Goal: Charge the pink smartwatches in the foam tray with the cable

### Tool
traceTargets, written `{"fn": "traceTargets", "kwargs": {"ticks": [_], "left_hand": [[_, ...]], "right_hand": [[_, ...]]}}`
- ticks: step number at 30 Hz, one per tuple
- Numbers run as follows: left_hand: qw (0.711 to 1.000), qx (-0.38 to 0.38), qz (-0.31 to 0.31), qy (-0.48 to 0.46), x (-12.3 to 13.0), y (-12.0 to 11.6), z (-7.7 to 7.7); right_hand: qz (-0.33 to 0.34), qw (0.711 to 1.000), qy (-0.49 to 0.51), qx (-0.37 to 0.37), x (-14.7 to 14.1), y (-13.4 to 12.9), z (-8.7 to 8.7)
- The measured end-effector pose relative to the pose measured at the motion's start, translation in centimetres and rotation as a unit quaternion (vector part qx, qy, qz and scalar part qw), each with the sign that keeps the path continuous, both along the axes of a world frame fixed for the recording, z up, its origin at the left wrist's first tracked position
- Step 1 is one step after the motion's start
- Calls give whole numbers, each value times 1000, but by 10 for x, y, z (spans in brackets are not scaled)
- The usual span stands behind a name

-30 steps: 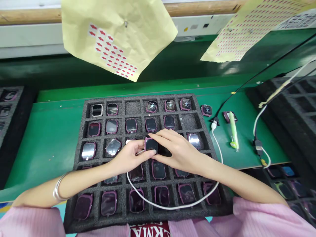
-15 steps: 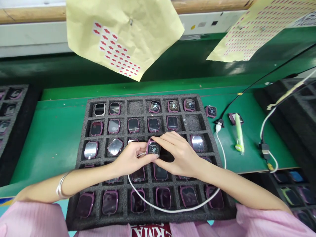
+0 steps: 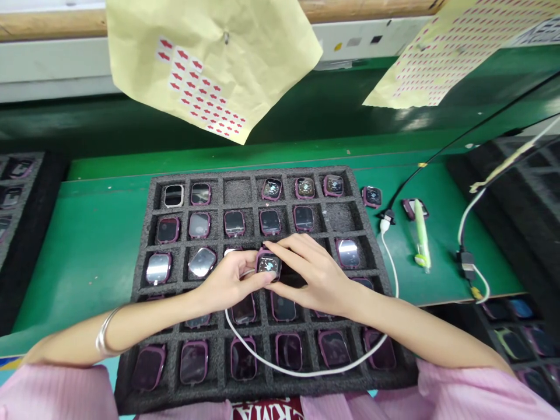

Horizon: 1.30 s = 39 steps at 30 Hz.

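Note:
Both hands hold a small smartwatch body (image 3: pixel 263 261) with a purple case and a lit watch face, above the middle of the black foam tray (image 3: pixel 175 177). My left hand (image 3: pixel 230 280) is closed on its left side, with the thumb over the lower part of the screen. My right hand (image 3: pixel 321 274) grips the right side and top edge between fingers and thumb. A white charging cable (image 3: pixel 306 372) runs from under my left hand in a loop across the tray. Its end behind the watch is hidden. Watch bodies, such as a silver one (image 3: pixel 202 262), sit in the compartments around.
Right of the tray, a purple watch (image 3: pixel 372 196), a USB connector (image 3: pixel 385 220) and a light-green pen-like tool (image 3: pixel 421 233) lie on the green bench (image 3: pixel 105 233). More foam trays stand at both sides. Yellow sticker sheets (image 3: pixel 262 58) hang above the back.
The whole view has shifted a little. The watch has turned slightly in my fingers, and its lit face looks brighter. Both hands keep their hold.

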<state>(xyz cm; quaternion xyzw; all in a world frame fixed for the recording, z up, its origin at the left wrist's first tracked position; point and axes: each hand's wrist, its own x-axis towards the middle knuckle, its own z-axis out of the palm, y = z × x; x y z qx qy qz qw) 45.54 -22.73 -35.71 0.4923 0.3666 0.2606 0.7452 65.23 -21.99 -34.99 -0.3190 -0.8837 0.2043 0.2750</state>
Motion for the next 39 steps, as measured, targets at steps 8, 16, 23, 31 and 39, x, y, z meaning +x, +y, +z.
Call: {"fn": "traceTargets", "kwargs": {"ticks": [8, 16, 23, 31, 39], "left_hand": [[1000, 1, 10, 20, 1, 0, 1], [1000, -8, 11, 25, 1, 0, 2], [999, -1, 3, 39, 0, 0, 0], [993, 41, -72, 81, 1, -3, 4], [995, 44, -64, 63, 3, -1, -4]], "right_hand": [[-2, 1000, -1, -14, 2, 0, -1], [-9, 999, 0, -32, 2, -1, 1], [-9, 999, 5, -34, 1, 0, -1], [-26, 996, 72, -52, 25, 7, 25], [-169, 980, -97, -38, 120, 47, 14]]}}
